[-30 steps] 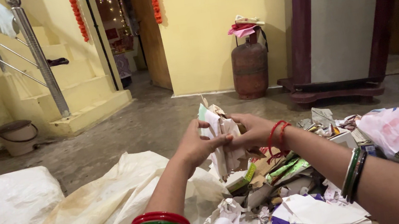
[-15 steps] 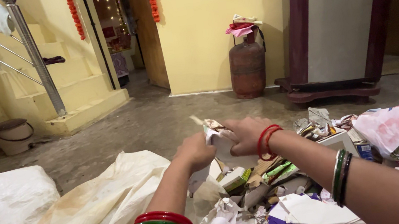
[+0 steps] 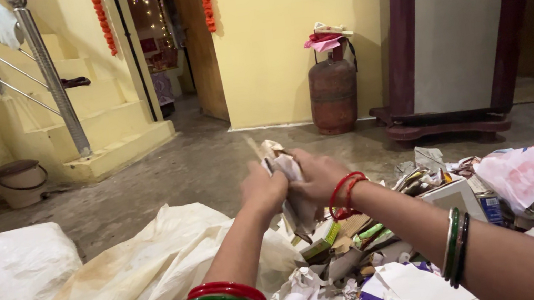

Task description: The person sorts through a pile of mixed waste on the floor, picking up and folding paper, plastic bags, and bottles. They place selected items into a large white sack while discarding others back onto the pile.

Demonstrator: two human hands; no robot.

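Both hands meet in the middle of the view around a crumpled bundle of paper scraps (image 3: 283, 168), white and brown, held upright above the floor. My left hand (image 3: 263, 191) grips its left side with closed fingers. My right hand (image 3: 316, 176) is closed on its right side, with red thread bands on the wrist. Red and green bangles circle both forearms. Below the hands lies a heap of waste paper and small cartons (image 3: 393, 257).
A cream plastic sack (image 3: 152, 270) lies open on the concrete floor at left, and a white sack (image 3: 7, 284) beyond it. A rusty gas cylinder (image 3: 334, 92) stands by the yellow wall. Stairs with a steel railing (image 3: 55, 82) and a lidded bucket (image 3: 19, 182) are at left. A dark wooden cabinet base (image 3: 448, 126) is at right.
The paper bundle, spread taller a second ago, was pressed down and is now squeezed tighter between both hands, which have closed in toward each other.
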